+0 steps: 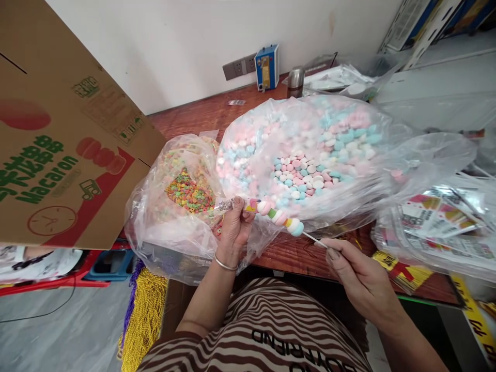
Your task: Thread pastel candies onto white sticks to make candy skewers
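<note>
A candy skewer [279, 217] slants across the middle, with pink, white and blue marshmallows and small green and yellow pieces between them. My left hand [237, 225] is closed on a clear printed wrapper [225, 205] at its upper left end. The bare white stick [314, 239] at the other end is pinched in my right hand [358, 276]. Behind the skewer lies a large open clear bag of pastel marshmallows [296, 173]. Left of that sits a clear bag of small colourful ring-shaped pieces [189, 191].
A large cardboard box [70, 150] stands at the left. Plastic packets [445, 222] lie at the right. Against the wall are a blue box [267, 67] and a metal flask [296, 81]. Yellow cords [145, 318] hang at the lower left.
</note>
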The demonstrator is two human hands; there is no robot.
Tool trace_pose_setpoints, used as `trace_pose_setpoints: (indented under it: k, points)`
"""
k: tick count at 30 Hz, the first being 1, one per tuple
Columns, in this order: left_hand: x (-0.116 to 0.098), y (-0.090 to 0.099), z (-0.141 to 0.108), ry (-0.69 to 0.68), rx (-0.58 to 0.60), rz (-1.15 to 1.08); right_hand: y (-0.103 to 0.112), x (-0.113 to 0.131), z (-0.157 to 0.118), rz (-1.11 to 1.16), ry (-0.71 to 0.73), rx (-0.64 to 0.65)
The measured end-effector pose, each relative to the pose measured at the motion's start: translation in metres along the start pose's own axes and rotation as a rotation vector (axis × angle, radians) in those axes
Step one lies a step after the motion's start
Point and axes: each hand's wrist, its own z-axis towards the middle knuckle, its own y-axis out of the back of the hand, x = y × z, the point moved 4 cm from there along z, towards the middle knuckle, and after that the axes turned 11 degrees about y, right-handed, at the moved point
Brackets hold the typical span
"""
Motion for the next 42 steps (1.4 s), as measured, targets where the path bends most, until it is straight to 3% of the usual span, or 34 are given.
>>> trace_pose_setpoints:
  k: [5, 8, 17, 24, 36, 42]
  points:
    - [-0.002, 0.0, 0.0, -0.065, -0.003, 0.072, 0.009, 0.014, 0.005, -0.157, 0.157, 0.018]
    - [-0.003, -0.002, 0.0, -0.112, 0.009, 0.129, 0.011, 0.018, 0.006, -0.191, 0.177, 0.031]
    - [-0.002, -0.006, 0.004, -0.097, 0.031, 0.146, 0.013, 0.017, 0.006, -0.063, 0.069, 0.068]
    - [-0.004, -0.018, 0.002, -0.196, 0.055, 0.181, 0.008, 0.012, 0.001, 0.171, -0.073, 0.133]
    - [-0.005, -0.028, -0.005, -0.135, 0.028, 0.254, 0.011, 0.015, 0.004, 0.015, 0.003, 0.045]
    - [-0.003, -0.026, -0.001, -0.147, 0.088, 0.249, 0.007, 0.014, 0.002, 0.207, -0.124, 0.097]
